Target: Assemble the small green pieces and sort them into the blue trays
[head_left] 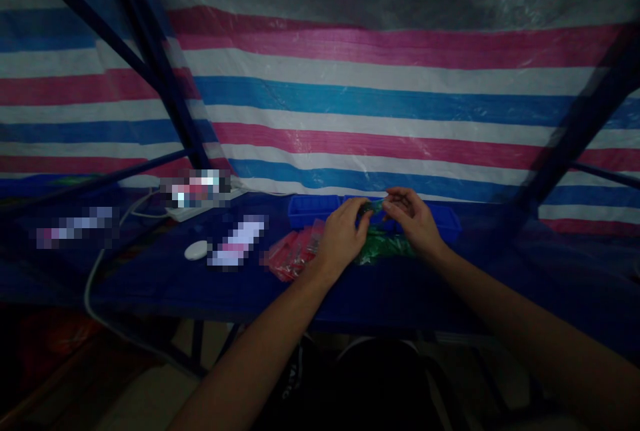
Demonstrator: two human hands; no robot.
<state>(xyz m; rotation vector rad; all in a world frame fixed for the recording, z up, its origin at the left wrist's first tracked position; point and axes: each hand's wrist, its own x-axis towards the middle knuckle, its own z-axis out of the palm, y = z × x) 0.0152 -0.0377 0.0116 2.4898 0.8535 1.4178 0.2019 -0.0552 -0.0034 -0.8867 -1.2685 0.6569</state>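
My left hand [344,234] pinches a small green plastic bag [373,206] between thumb and fingers. At the bag's other end, the thumb and fingertips of my right hand [414,223] are closed on its edge. Whatever the bag contains is too dark to make out. Below my hands lies a pile of green plastic bags [383,247]. Left of it, partly behind my left hand, is a heap of red plastic bags [293,254] with small dark contents. Blue plastic bins [314,211] stand just beyond my hands, partly hidden by them.
The blue table [450,291] carries a white round object [197,250], a blurred-out flat item [239,242] and a white power strip [203,205] with a cable [93,277]. Blue metal posts [170,101] rise on both sides before a striped plastic sheet [380,111].
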